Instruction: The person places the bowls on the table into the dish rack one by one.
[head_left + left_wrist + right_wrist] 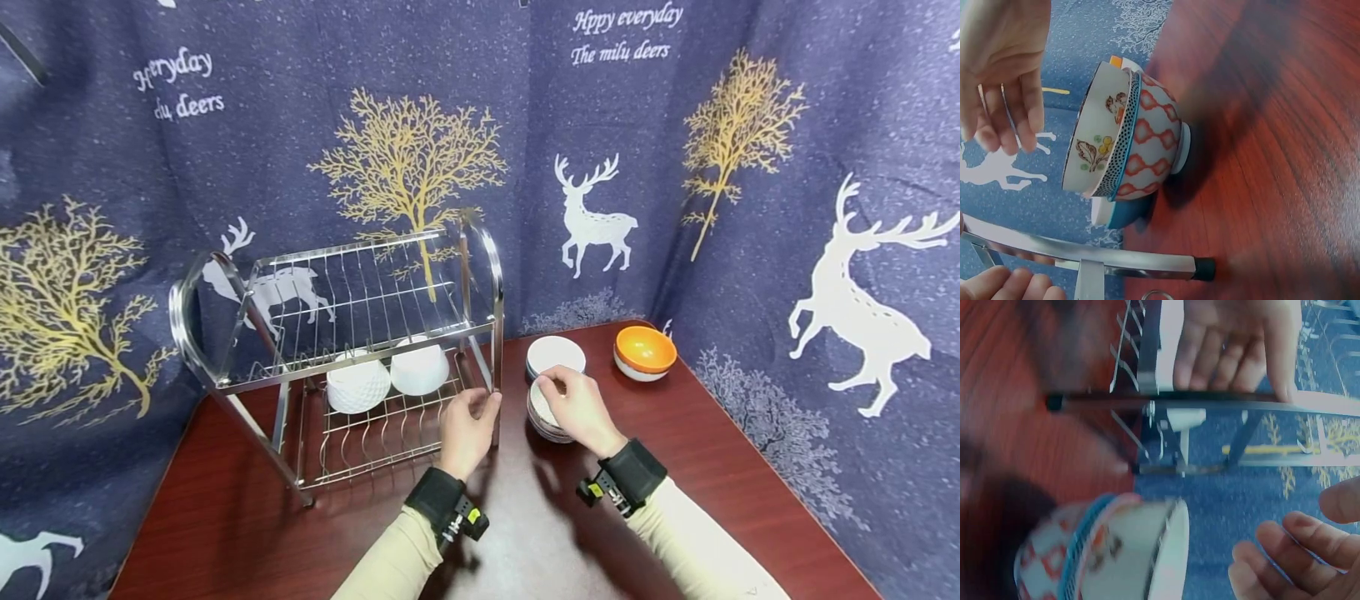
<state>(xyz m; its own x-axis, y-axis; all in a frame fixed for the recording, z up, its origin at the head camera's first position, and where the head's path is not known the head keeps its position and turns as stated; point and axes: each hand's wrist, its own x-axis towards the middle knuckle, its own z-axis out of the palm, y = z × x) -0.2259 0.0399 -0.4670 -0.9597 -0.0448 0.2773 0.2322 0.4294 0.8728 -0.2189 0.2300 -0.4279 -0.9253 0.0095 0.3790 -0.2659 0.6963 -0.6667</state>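
Note:
My left hand is at the right front post of a metal dish rack, its fingers loosely bent and its thumb overlapping the post. Over a stack of bowls hovers my right hand, fingers loosely curved and apart from the rim in the right wrist view. The top bowl has a dark rim and a flower print; the one beneath bears a red-and-white pattern. Two white bowls, one textured and one smooth, rest upside down on the rack's lower tier.
Behind the stack stands a white-lined bowl with a blue outside. An orange bowl sits in a white one near the table's right back edge. A patterned blue cloth hangs behind the reddish-brown table.

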